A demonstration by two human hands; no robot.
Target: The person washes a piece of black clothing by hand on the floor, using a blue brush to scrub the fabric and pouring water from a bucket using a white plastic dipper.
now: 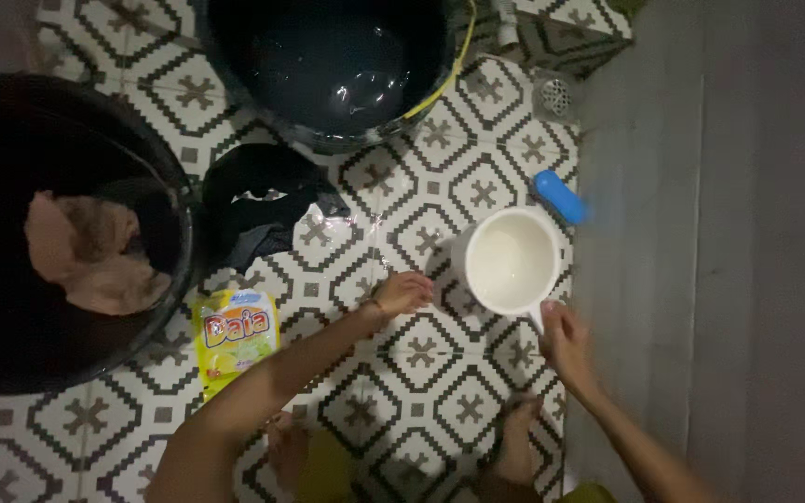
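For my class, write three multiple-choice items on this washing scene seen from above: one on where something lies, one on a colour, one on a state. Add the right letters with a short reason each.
1. Where does the yellow sachet lie?
A. Inside the white dipper
B. On the tiled floor beside the left basin
C. On the grey strip at the right

2. What colour is the small oblong thing just beyond the white dipper?
A. Blue
B. Red
C. Green

3. What is the right hand doing?
A. Resting inside the top basin
B. Lifting the dark cloth
C. At the dipper's handle

Answers:
1 B, the sachet lies flat on the tiles next to the basin's rim.
2 A, it shows bright blue against the floor.
3 C, the fingers meet the handle at the dipper's near edge, while the left hand is low over bare tiles.
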